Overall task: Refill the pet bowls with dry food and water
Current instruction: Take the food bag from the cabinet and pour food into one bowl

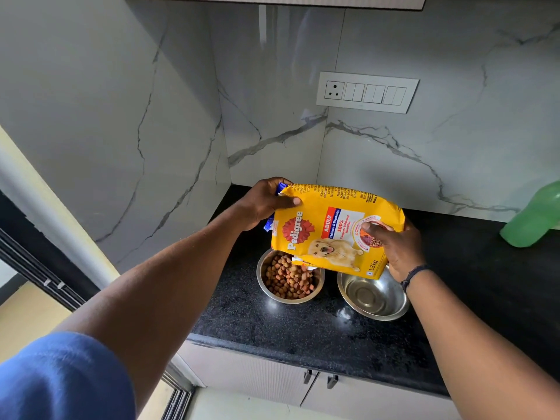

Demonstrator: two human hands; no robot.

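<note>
Both hands — left hand [263, 204] and right hand [397, 247] — grip the yellow plastic dog-food bag [336, 228], fingers closed on it. Its lower corner hangs over the kibble-filled round steel bowl [289, 278] — an empty steel bowl [372, 295] sits at its 3 o'clock on the black speckled table [272, 325].

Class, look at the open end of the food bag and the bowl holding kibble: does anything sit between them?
Nothing visible does. The food bag tilts with its opening directly over the kibble bowl.

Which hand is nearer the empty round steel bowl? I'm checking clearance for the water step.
Right. The right hand hangs just above the empty round steel bowl's far rim, gripping the yellow dog-food bag; the left hand holds the bag's far-left end.
</note>
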